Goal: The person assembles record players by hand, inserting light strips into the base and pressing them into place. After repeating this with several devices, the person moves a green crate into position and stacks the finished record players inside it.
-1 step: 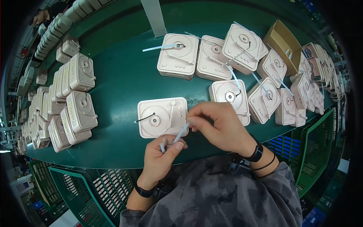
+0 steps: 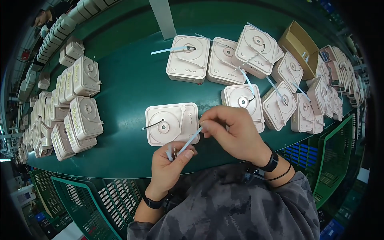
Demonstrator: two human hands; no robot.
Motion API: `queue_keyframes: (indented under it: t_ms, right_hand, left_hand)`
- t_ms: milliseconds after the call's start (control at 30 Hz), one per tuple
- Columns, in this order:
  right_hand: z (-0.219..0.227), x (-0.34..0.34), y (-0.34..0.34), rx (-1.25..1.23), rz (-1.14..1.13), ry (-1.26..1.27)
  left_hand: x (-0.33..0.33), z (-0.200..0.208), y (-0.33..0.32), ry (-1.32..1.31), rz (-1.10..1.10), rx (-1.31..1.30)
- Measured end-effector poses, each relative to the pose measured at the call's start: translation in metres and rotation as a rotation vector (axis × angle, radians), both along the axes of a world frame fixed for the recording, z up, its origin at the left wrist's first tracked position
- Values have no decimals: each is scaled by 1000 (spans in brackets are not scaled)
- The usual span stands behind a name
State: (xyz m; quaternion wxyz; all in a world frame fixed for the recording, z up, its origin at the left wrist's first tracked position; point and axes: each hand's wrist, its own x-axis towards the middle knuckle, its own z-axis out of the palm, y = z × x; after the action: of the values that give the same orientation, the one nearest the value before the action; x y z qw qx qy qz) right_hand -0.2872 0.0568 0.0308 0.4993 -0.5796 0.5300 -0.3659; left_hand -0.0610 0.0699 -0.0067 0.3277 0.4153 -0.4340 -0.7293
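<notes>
A light-blue strip (image 2: 189, 143) stretches slantwise between my two hands. My left hand (image 2: 169, 164) pinches its lower end between thumb and fingers, and pale loose pieces of strip poke out of that grip. The upper end is held in the fingertips of my right hand (image 2: 231, 134). Just beyond the hands lies a cream, turntable-shaped unit (image 2: 168, 110), flat on the table, with a round disc, a tone arm and a short black cable reaching past its left edge. My right hand partly covers the space by its right side.
Several similar units with blue strips (image 2: 260, 44) stand at the right, beside a brown cardboard box (image 2: 298, 44). Stacked units (image 2: 85, 80) fill the left side of the green table (image 2: 124, 96). Green crates (image 2: 80, 200) sit below the table edge. Another person (image 2: 50, 16) is at the far left.
My right hand has shifted slightly, and a longer stretch of the blue strip shows between my hands. The fingers of my left hand have moved a little.
</notes>
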Motion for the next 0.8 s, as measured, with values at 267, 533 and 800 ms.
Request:
queue_keyframes:
  t_ms: [267, 533, 800]
  right_hand:
    - [-6, 7, 10, 44, -229, -293]
    - [-2, 18, 14, 112, 70, -23]
    - [0, 52, -34, -455, 72, 280]
  left_hand:
    - [1, -13, 5, 117, 295, -23]
    - [11, -4, 3, 280, 505, 35]
    - [52, -13, -4, 6, 590, -78]
